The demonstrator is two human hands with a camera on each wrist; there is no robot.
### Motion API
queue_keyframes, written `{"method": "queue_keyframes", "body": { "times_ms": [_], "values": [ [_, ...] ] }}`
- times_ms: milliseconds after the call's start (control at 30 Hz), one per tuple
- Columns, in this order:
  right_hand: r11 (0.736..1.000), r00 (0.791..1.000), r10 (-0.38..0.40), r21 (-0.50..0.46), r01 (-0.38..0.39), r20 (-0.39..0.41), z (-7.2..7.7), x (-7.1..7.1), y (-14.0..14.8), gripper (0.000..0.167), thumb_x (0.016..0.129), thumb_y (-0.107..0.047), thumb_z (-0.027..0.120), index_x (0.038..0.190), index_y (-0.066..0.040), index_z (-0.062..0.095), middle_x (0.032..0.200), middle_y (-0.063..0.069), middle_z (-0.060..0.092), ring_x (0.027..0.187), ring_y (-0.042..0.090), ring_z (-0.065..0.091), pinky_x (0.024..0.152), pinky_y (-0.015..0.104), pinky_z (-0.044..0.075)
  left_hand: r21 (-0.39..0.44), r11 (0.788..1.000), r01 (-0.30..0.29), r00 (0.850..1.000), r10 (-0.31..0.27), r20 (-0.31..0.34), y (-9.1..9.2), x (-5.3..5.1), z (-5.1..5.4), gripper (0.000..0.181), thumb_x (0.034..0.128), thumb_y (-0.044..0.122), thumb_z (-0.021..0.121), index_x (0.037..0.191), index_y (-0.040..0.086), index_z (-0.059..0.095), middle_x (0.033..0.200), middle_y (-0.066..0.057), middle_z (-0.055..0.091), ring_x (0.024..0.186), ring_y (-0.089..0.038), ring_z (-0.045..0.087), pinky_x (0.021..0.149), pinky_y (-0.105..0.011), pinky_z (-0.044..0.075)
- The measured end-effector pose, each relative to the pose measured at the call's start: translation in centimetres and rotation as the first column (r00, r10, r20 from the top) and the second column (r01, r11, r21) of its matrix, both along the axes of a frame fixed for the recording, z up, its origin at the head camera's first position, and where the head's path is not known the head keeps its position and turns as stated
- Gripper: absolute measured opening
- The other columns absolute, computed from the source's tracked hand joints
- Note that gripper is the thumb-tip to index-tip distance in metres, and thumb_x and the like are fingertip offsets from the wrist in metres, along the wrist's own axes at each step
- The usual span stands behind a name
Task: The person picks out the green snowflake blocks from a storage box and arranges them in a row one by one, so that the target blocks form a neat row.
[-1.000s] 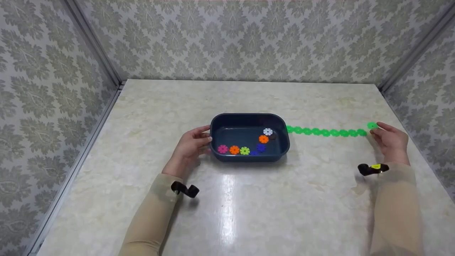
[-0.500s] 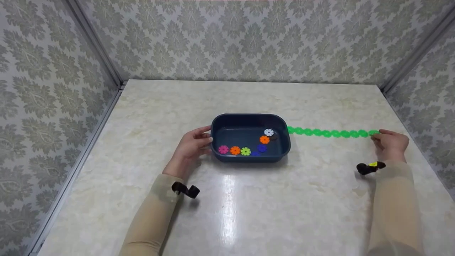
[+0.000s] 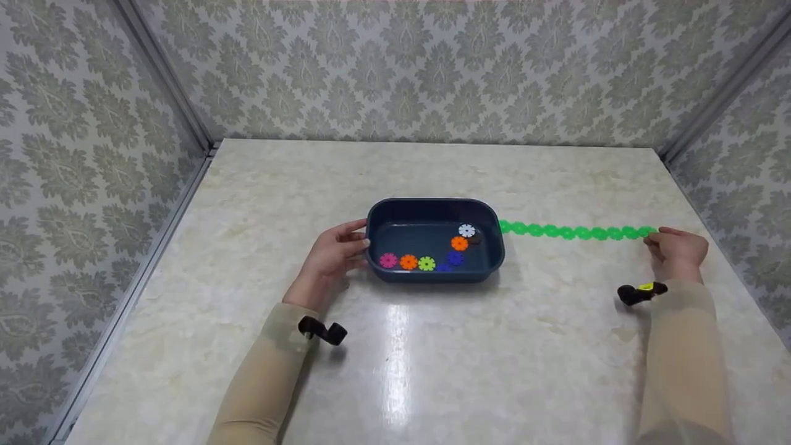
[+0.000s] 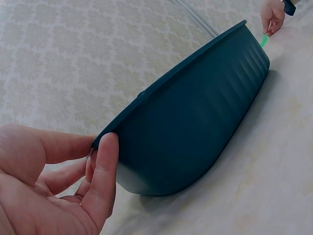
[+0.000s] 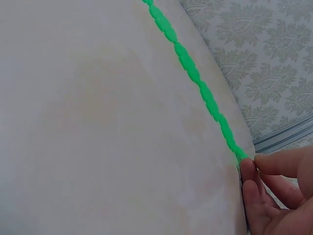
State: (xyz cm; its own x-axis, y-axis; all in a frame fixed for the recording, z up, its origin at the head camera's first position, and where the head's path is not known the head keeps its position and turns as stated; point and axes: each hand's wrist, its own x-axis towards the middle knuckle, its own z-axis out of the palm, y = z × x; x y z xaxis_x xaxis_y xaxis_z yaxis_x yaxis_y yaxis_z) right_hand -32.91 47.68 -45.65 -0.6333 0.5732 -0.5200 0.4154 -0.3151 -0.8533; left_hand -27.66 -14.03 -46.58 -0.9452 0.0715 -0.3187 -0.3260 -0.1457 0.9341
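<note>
In the head view, a dark blue plastic tub stands on the table. My left hand grips its left end at the rim; the left wrist view shows the thumb against the outer wall of the tub. From the tub's right side runs a nearly straight chain of linked green snowflake discs. My right hand pinches the disc at the chain's right end, and its fingers mostly cover that disc. In the right wrist view the green chain leads away from the fingertips.
Inside the tub lie several loose snowflake discs, among them a pink one, a white one and a yellow-green one. The light marbled table meets patterned wall panels at the back and sides.
My right hand has brought its green disc down to the chain's right end, where it now lines up with the others. The left hand and tub have hardly moved.
</note>
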Motion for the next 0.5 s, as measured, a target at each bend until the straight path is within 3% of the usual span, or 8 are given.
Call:
{"method": "queue_keyframes", "body": {
  "times_ms": [333, 500],
  "values": [
    [0.998, 0.999, -0.017, -0.068, 0.014, -0.04, -0.04, 0.24, 0.16, 0.055, 0.095, -0.001, 0.067, 0.143, -0.022, 0.051, 0.118, -0.006, 0.055, 0.086, 0.007, 0.07, 0.081, 0.018, 0.059, -0.008, 1.0, -0.004, 1.0, 0.004, 0.005, -0.04, -0.07, -0.02, 0.053, 0.0963, -0.001, 0.067, 0.147, 0.012, 0.057, 0.109, -0.005, 0.056, 0.077, -0.012, 0.061, 0.065, -0.027, 0.059],
    [0.994, 0.993, -0.02, -0.105, 0.008, -0.112, -0.08, 0.31, -0.28, 0.058, 0.093, -0.006, 0.073, 0.144, -0.023, 0.051, 0.117, -0.005, 0.057, 0.093, 0.008, 0.068, 0.079, 0.018, 0.058, -0.004, 1.0, -0.011, 1.0, 0.011, 0.018, -0.16, -0.17, 0.07, 0.052, 0.0961, 0.0, 0.067, 0.146, 0.012, 0.058, 0.109, -0.005, 0.056, 0.074, -0.011, 0.061, 0.065, -0.027, 0.059]
  ]
}}
